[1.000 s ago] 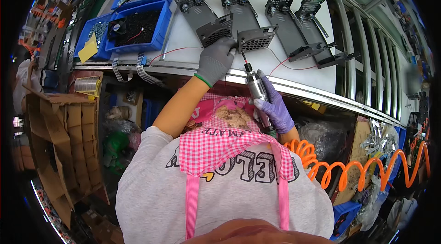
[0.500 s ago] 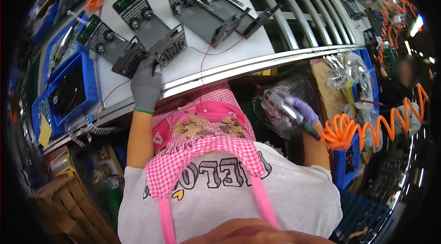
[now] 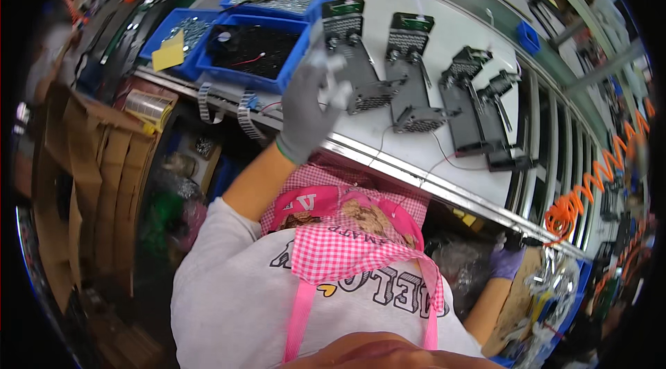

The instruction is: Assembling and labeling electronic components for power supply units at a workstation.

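Observation:
My left hand (image 3: 305,112), in a grey glove with pale fingertips, is raised over the near edge of the bench. Its fingers are smeared by motion, so whether they hold anything cannot be made out. Just right of it lies a dark grey metal bracket (image 3: 363,70) with a green circuit board at its far end. Similar brackets (image 3: 411,88) lie in a row to the right, some with thin wires. Low at the right, my right hand (image 3: 507,261), in a purple glove, is closed around an air screwdriver (image 3: 517,239), largely hidden, joined to an orange coiled hose (image 3: 560,218).
Blue bins (image 3: 281,84) of small dark parts and silver screws stand at the left, with a yellow note (image 3: 168,52) on one. Metal rollers (image 3: 548,140) lie beyond the white bench top (image 3: 479,185). Cardboard (image 3: 104,188) stands lower left; clear plastic bags (image 3: 461,261) are below the bench.
The view has swung left. My left hand has come off the nearest bracket and lifted leftward toward the bins. My right hand, with the air screwdriver, is now farther out to the right.

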A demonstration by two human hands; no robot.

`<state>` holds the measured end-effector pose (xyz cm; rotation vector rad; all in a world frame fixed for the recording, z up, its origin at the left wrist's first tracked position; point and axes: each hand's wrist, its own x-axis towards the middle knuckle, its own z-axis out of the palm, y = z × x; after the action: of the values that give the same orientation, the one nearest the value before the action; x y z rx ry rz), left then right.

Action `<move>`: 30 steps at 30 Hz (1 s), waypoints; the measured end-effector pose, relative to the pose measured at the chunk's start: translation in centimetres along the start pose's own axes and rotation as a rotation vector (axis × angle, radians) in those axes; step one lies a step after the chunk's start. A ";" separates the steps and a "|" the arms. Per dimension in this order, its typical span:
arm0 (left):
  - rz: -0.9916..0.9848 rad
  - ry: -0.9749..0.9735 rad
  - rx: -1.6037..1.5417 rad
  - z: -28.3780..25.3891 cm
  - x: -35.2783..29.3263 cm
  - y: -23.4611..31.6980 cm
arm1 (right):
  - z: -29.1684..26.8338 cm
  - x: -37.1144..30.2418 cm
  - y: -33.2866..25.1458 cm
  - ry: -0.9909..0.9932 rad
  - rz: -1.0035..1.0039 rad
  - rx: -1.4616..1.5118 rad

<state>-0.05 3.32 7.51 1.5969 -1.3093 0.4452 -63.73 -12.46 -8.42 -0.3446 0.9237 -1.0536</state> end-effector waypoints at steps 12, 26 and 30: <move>-0.489 -0.141 -0.117 1.6 17.1 -25.3 | 1.6 -2.5 8.3 0.251 -0.023 0.386; -0.017 -0.070 -0.616 2.3 3.6 0.7 | 25.5 -1.3 7.7 -0.016 -1.012 -0.664; 0.375 -0.459 -0.654 4.8 1.4 10.4 | 23.9 10.8 5.8 0.219 -1.301 -0.596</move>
<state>-10.21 -0.79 11.05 0.9244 -1.8730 -0.1494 -39.62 -22.98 -3.19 -1.4788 1.2069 -1.9923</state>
